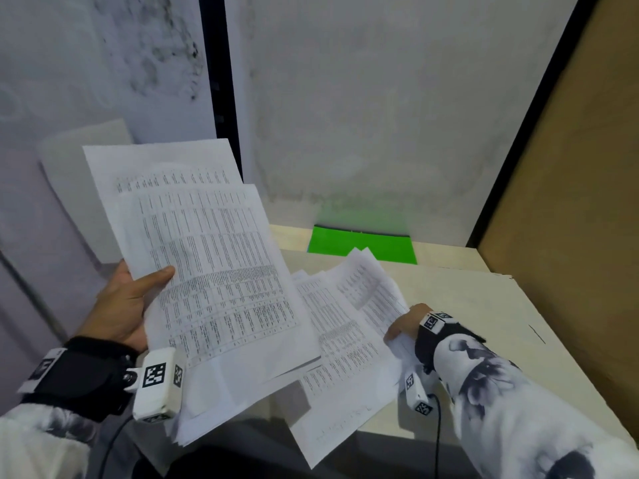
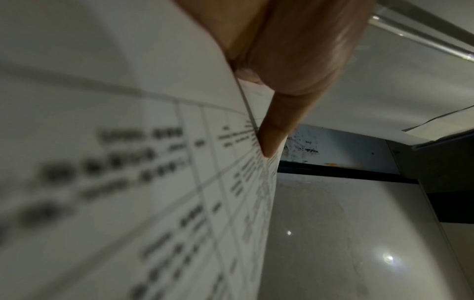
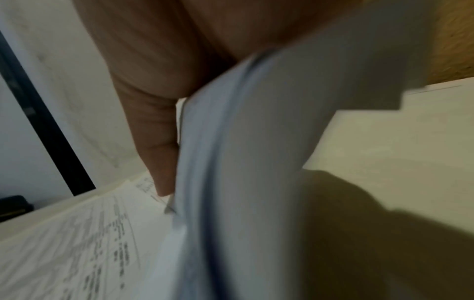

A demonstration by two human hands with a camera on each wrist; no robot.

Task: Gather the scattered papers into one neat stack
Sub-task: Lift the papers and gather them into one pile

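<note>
The white printed paper sheets covered in small table text are in two bunches. One fanned bunch (image 1: 207, 257) is up in the air on the left side, with its corners sticking out at different angles. The other loose sheets (image 1: 345, 326) lie spread on the pale cream table top (image 1: 484, 305), and some hang over its near edge.

The left hand (image 1: 128, 302) holds the raised bunch, thumb on top and the other fingers hidden behind. The right hand (image 1: 403, 328) grips the right edge of the sheets on the table, with its fingers curled around them.

To do this step well, the right hand should lift its sheets together, not one by one, and lay them flat on the left bunch. Then both hands can tap the long edge on the table so the corners line up. Holding too loosely could let the hanging sheets slide to the floor.

The head view shows both bunches at once, plus a bright green flat sheet (image 1: 361, 248) by the grey wall. The left wrist view shows the thumb (image 2: 271, 140) pressed right on the paper edge. The right wrist view is blurry, but it seems to show several sheet edges (image 3: 218, 142) bent upward beside the thumb (image 3: 159, 142), which the head view hides.
</note>
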